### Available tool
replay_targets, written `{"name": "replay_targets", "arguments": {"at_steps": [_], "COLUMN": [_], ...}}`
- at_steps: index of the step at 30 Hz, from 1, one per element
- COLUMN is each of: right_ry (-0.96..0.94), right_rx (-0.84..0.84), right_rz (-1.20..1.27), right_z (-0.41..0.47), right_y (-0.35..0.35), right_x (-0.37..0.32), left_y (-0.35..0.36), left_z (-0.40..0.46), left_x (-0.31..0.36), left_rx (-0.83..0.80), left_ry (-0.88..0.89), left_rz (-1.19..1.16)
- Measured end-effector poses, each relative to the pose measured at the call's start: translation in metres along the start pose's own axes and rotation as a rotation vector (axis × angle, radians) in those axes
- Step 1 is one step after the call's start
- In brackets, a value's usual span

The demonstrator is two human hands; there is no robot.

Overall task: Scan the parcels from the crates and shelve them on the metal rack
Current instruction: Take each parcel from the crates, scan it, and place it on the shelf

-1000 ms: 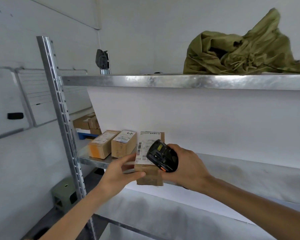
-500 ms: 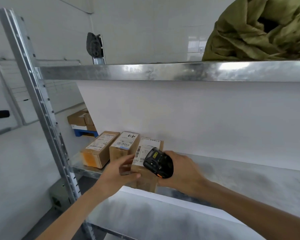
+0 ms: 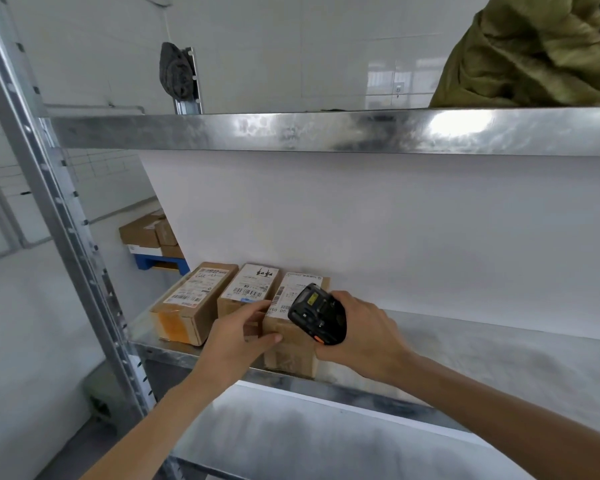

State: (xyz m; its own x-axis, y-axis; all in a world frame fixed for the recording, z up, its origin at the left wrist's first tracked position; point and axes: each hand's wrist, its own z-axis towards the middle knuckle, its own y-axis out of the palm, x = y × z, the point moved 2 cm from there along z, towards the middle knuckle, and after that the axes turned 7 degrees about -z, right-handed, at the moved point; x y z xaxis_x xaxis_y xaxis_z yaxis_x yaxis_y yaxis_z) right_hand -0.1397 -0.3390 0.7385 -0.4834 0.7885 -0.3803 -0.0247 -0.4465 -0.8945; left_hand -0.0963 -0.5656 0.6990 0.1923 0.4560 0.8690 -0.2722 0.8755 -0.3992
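Observation:
A brown cardboard parcel (image 3: 291,353) with a white barcode label stands on the metal rack's middle shelf (image 3: 465,358), third in a row beside two other labelled parcels (image 3: 194,303) (image 3: 246,289). My left hand (image 3: 236,337) pinches its front left corner, thumb on the front face and fingers along the left side. My right hand (image 3: 368,334) grips a black handheld scanner (image 3: 317,315) over the parcel's top and rests against its right side.
The rack's upper shelf (image 3: 326,131) carries a green sack (image 3: 534,53) at the right. A perforated upright (image 3: 66,220) stands at the left. Behind it, brown boxes (image 3: 149,233) sit on a blue pallet. A lower shelf (image 3: 291,438) lies under my arms.
Both hands carried the parcel forward onto the middle shelf, up against the two other parcels. My head moved closer, so the upright and the sack shifted toward the frame edges.

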Motion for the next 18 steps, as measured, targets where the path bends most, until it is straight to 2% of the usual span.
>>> {"name": "replay_targets", "arguments": {"at_steps": [18], "right_ry": [0.013], "right_rx": [-0.002], "right_rz": [-0.057], "right_z": [0.025], "right_y": [0.0], "right_x": [0.013], "left_y": [0.011], "left_z": [0.026], "left_x": [-0.012], "left_rx": [0.064], "left_ry": [-0.012], "left_rz": [0.053]}}
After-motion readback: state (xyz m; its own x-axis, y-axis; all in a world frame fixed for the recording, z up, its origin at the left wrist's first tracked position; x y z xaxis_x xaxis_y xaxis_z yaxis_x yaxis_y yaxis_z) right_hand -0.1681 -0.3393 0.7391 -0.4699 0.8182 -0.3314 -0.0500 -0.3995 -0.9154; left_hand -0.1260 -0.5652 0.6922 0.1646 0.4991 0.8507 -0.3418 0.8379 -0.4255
